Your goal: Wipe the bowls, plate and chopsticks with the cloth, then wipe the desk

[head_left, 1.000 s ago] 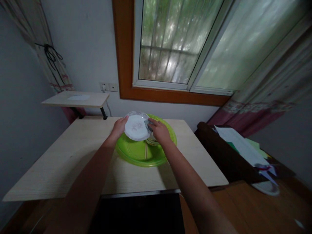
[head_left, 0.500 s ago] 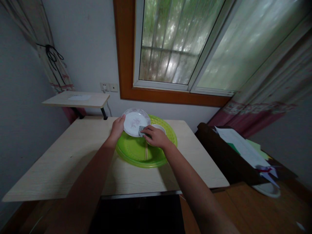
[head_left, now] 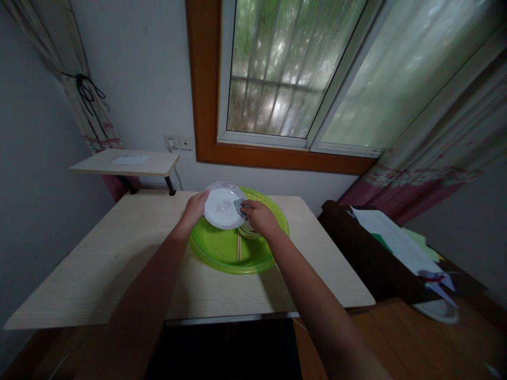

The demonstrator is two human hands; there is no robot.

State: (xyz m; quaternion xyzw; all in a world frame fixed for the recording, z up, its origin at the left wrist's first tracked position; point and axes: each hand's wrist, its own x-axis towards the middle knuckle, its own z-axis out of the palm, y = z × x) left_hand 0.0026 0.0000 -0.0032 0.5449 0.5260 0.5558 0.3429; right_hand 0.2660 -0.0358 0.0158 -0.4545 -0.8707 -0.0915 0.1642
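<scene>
My left hand [head_left: 195, 208] grips the left rim of a white plate [head_left: 222, 207] with a faint floral pattern, held tilted above a round green tray [head_left: 206, 248]. My right hand [head_left: 259, 216] pinches a small grey cloth [head_left: 239, 207] against the right side of the plate's face. Partly hidden under the plate and my right hand, a bowl [head_left: 249, 231] sits in the tray. A pair of chopsticks [head_left: 238, 247] lies in the tray, pointing toward me.
The tray rests on a pale wooden table [head_left: 130, 274]. At its back left stands a small raised shelf [head_left: 154, 165] with a paper on it. To the right, a dark brown piece of furniture [head_left: 368, 253] carries papers. A window [head_left: 293, 79] is behind the table.
My right hand has moved the cloth up and right over the plate, toward its right rim. The plate has shifted slightly down and right with my left hand.
</scene>
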